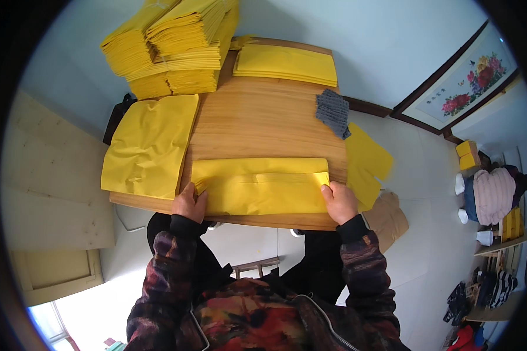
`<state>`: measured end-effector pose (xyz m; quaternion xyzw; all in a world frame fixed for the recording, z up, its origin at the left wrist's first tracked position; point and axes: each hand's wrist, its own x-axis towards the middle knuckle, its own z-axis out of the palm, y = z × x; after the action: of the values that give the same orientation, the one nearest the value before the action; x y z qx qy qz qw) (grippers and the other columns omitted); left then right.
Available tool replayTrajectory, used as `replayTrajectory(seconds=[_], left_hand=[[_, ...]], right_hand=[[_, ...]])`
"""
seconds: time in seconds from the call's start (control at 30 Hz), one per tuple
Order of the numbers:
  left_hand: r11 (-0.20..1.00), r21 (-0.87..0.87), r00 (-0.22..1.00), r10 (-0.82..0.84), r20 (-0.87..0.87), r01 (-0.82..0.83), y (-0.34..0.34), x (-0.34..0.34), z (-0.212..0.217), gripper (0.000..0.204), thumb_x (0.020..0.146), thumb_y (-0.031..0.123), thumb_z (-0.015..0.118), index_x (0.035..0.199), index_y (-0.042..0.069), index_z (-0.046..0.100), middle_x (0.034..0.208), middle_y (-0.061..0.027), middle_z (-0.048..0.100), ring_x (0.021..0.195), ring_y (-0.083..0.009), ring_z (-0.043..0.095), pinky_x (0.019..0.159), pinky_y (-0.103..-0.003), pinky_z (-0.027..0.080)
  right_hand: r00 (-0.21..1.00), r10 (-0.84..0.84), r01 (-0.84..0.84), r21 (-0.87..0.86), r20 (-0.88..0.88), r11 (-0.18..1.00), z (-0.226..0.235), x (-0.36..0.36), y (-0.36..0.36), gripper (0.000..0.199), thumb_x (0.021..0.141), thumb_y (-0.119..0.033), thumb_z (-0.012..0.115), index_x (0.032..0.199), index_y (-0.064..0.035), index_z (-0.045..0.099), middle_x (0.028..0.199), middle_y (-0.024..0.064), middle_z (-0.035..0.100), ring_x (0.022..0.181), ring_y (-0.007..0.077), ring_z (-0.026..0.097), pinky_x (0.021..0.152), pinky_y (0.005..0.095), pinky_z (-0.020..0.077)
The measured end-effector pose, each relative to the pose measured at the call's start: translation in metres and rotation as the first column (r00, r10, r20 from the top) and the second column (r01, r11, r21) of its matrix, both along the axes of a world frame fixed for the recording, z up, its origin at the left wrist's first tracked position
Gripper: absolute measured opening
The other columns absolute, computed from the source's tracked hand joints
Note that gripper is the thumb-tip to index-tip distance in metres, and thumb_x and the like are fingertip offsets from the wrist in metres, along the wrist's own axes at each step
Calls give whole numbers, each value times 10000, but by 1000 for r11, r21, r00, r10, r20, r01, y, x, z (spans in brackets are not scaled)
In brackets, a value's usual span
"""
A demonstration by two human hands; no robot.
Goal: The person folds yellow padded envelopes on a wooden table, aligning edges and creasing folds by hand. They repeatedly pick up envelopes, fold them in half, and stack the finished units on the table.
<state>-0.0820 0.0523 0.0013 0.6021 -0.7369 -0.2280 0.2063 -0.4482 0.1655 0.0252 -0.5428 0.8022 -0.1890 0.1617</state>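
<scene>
A folded yellow paper sheet point(257, 190) lies lengthwise along the near edge of the wooden table point(257, 120). My left hand point(190, 203) pinches its left end, where the paper is creased. At the opposite end, my right hand point(339, 202) grips the right edge between thumb and fingers. A fold line runs across the paper's upper half. Left of it lies a larger, wrinkled yellow paper piece point(149, 146), apart from my fingers.
Tall bundled stacks of yellow paper point(173, 50) rise at the back left. A flat yellow pile point(287, 63) lies at the far edge. A grey cloth point(332, 113) rests at the right edge. Yellow paper point(366, 167) and brown paper point(387, 219) are beyond it. A person point(493, 193) bends at far right.
</scene>
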Motion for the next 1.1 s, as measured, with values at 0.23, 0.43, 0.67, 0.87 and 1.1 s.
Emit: replayTrajectory(seconds=[0.23,0.43,0.67,0.87,1.1], left_hand=[[1000,-6,999,28,44,-27,3,-10,9,271,867,262,652,933,14,564,778,-234,625,762,-443,614,623,-472,479],[995,-68,997,73,25,-71,5,-16,5,230,871,227,638,869,24,529,767,-252,630,763,-463,609,646,-522,480],[993,-35,993,116,18,-115,5,-16,3,245,878,260,640,903,38,539,793,-256,644,801,-471,616,679,-534,489],[989,-44,989,145,34,-143,5,-18,2,255,877,282,648,897,54,536,797,-242,657,801,-460,626,687,-540,494],[992,-36,992,122,35,-121,3,-18,1,241,873,267,650,905,60,531,795,-237,660,792,-459,628,688,-539,495]], right_hand=[[961,-210,212,-8,-178,977,-4,25,-1,310,931,-315,540,783,-51,606,757,188,655,731,417,627,638,520,476],[936,-278,285,1,-216,958,-2,33,0,300,944,-328,535,826,-59,594,754,194,655,746,426,626,647,524,474],[950,-261,261,-20,-171,965,-3,30,1,305,971,-336,500,880,-56,579,812,208,663,784,427,636,661,531,476],[936,-292,299,3,-195,954,-3,33,0,321,982,-343,491,864,-52,552,795,219,653,789,446,622,668,541,464],[924,-273,288,21,-267,957,-4,33,-3,311,982,-345,492,868,-64,561,780,205,661,763,431,635,659,541,475]])
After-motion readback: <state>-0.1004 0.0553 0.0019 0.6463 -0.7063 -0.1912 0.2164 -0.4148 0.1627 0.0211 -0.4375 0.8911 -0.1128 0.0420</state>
